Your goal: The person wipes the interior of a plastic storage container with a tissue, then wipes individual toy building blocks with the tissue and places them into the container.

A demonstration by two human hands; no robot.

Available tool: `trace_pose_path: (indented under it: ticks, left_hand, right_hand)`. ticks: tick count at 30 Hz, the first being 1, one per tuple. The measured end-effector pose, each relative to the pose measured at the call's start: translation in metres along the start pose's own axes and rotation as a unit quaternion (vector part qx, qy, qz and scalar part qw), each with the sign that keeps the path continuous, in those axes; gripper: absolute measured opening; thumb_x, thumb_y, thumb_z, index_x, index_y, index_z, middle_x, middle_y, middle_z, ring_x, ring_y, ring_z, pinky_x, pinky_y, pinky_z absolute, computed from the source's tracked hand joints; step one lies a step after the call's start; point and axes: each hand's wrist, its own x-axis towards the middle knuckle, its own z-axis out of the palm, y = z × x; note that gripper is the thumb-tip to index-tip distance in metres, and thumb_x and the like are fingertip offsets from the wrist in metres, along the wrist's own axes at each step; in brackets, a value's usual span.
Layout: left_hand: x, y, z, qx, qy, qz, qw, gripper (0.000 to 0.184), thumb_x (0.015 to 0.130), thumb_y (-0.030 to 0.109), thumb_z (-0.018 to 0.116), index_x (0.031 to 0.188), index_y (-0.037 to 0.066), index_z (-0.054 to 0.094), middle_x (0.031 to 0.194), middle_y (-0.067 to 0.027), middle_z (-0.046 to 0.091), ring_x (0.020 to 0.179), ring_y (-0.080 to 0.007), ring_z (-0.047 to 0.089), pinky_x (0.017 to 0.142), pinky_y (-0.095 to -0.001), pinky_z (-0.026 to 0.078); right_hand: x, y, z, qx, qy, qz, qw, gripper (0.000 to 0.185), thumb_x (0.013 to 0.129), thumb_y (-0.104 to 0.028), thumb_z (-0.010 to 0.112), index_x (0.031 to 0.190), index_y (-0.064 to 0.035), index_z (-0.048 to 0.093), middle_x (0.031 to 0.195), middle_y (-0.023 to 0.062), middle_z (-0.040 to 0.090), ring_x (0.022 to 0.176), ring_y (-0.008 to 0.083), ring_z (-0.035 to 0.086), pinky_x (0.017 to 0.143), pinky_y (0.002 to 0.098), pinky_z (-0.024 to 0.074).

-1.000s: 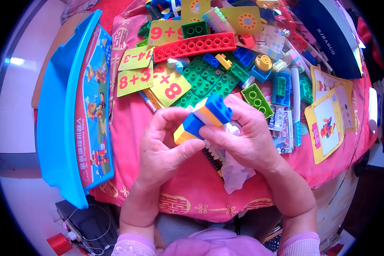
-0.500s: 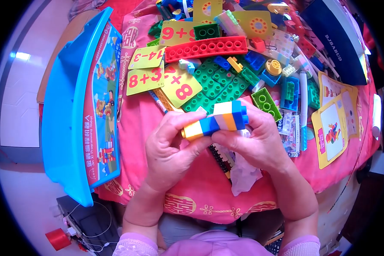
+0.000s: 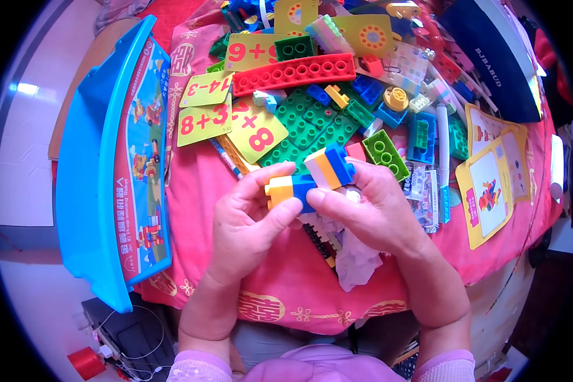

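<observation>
My left hand [image 3: 239, 223] pinches the yellow and blue end of a small toy building-block assembly [image 3: 294, 190] between thumb and fingers. My right hand [image 3: 382, 207] is closed on the white, yellow and blue part [image 3: 329, 167] at the other end. That part sits tilted against the left one; whether the two are still joined, I cannot tell. Both hands hold the blocks just in front of a green studded baseplate [image 3: 296, 121]. Below the right hand a crumpled pale tissue [image 3: 355, 261] lies on the cloth, beside a dark toothed strip [image 3: 318, 245].
A long red block [image 3: 293, 74] and yellow number cards [image 3: 204, 121] lie beyond the hands, among several loose blocks. A blue plastic bin [image 3: 86, 191] stands on its side at the left. Picture cards [image 3: 490, 191] and a dark box [image 3: 490, 57] are at the right.
The right-hand part of the blocks has tilted upward against the left part, where before they lay nearly in line. The whole view has shifted slightly.
</observation>
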Motion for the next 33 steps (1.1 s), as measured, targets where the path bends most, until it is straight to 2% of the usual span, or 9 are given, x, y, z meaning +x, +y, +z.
trace_pose_path:
  ticks: [5,8,14,18,19,22,23,27,33]
  left_hand:
    - [0.005,-0.001,-0.008,-0.094,-0.040,-0.044,0.994,0.031,0.087,0.010,0.053,0.116,-0.002,0.049,0.101,-0.0102,0.059,0.087,-0.0158,0.061,0.069,-0.0275,0.054]
    - [0.005,-0.001,-0.008,-0.126,-0.043,-0.059,0.989,0.031,0.088,0.010,0.052,0.116,-0.002,0.049,0.102,-0.0121,0.059,0.085,-0.0175,0.062,0.068,-0.0285,0.056]
    - [0.008,-0.001,-0.013,-0.206,-0.007,-0.061,0.977,0.034,0.087,0.009,0.054,0.118,-0.002,0.045,0.103,-0.0159,0.058,0.087,-0.0226,0.063,0.068,-0.0290,0.057]
    - [0.008,0.001,-0.006,-0.187,0.000,-0.044,0.981,0.035,0.087,0.010,0.054,0.119,-0.002,0.044,0.105,-0.0168,0.057,0.091,-0.0241,0.062,0.072,-0.0299,0.056]
    - [0.007,0.001,-0.005,-0.173,0.007,-0.040,0.984,0.035,0.088,0.010,0.054,0.119,-0.003,0.045,0.106,-0.0163,0.057,0.093,-0.0238,0.062,0.073,-0.0303,0.056]
    - [0.007,-0.004,-0.005,-0.158,0.008,-0.015,0.987,0.034,0.090,0.010,0.051,0.121,-0.003,0.045,0.111,-0.0140,0.055,0.096,-0.0215,0.060,0.077,-0.0298,0.054]
    - [0.007,-0.007,-0.006,-0.157,0.006,-0.005,0.988,0.034,0.090,0.010,0.049,0.121,-0.003,0.045,0.113,-0.0131,0.055,0.097,-0.0205,0.059,0.079,-0.0294,0.053]
    - [0.005,-0.011,-0.005,-0.162,-0.021,0.018,0.986,0.032,0.094,0.010,0.040,0.123,-0.003,0.045,0.112,-0.0101,0.056,0.098,-0.0161,0.058,0.085,-0.0248,0.046]
    - [0.005,-0.015,-0.008,-0.103,-0.046,0.016,0.994,0.031,0.093,0.010,0.043,0.121,-0.005,0.046,0.109,-0.0102,0.056,0.097,-0.0173,0.058,0.083,-0.0315,0.051]
  right_hand:
    - [0.002,0.006,0.000,-0.035,0.008,-0.027,0.999,0.026,0.082,-0.024,0.060,0.096,-0.0012,0.062,0.075,0.0049,0.063,0.069,0.0085,0.057,0.060,0.0245,0.0457]
    - [0.003,0.006,-0.005,-0.024,-0.016,0.021,0.999,0.030,0.083,-0.028,0.061,0.092,0.0005,0.061,0.070,0.0048,0.061,0.064,0.0084,0.055,0.056,0.0241,0.0439]
    - [0.003,-0.003,-0.004,-0.061,0.054,0.013,0.997,0.033,0.083,-0.030,0.062,0.080,0.0027,0.058,0.066,0.0044,0.057,0.061,0.0077,0.052,0.055,0.0233,0.0426]
    - [0.002,0.004,0.000,0.018,0.110,-0.099,0.989,0.023,0.083,-0.021,0.061,0.086,0.0012,0.055,0.078,0.0060,0.055,0.071,0.0072,0.052,0.062,0.0234,0.0430]
    - [0.001,0.004,0.001,0.049,0.127,-0.115,0.984,0.018,0.080,-0.012,0.061,0.092,0.0001,0.055,0.087,0.0086,0.055,0.074,0.0110,0.054,0.065,0.0244,0.0441]
    - [0.004,0.005,-0.002,-0.177,0.131,-0.317,0.923,0.023,0.073,-0.005,0.063,0.096,-0.0023,0.057,0.090,0.0108,0.054,0.075,0.0190,0.056,0.068,0.0277,0.0464]
    - [0.004,0.009,-0.001,-0.207,0.099,-0.350,0.908,0.034,0.066,0.000,0.067,0.098,-0.0019,0.058,0.094,0.0123,0.055,0.077,0.0194,0.056,0.068,0.0275,0.0443]
    - [0.007,0.012,0.009,-0.290,0.063,-0.379,0.877,0.028,0.065,0.003,0.068,0.091,-0.0074,0.064,0.087,0.0065,0.057,0.073,0.0214,0.055,0.063,0.0297,0.0447]
    - [0.007,0.014,0.005,-0.338,0.116,-0.349,0.866,0.024,0.067,0.003,0.067,0.089,-0.0066,0.064,0.085,0.0063,0.058,0.073,0.0223,0.056,0.064,0.0303,0.0456]
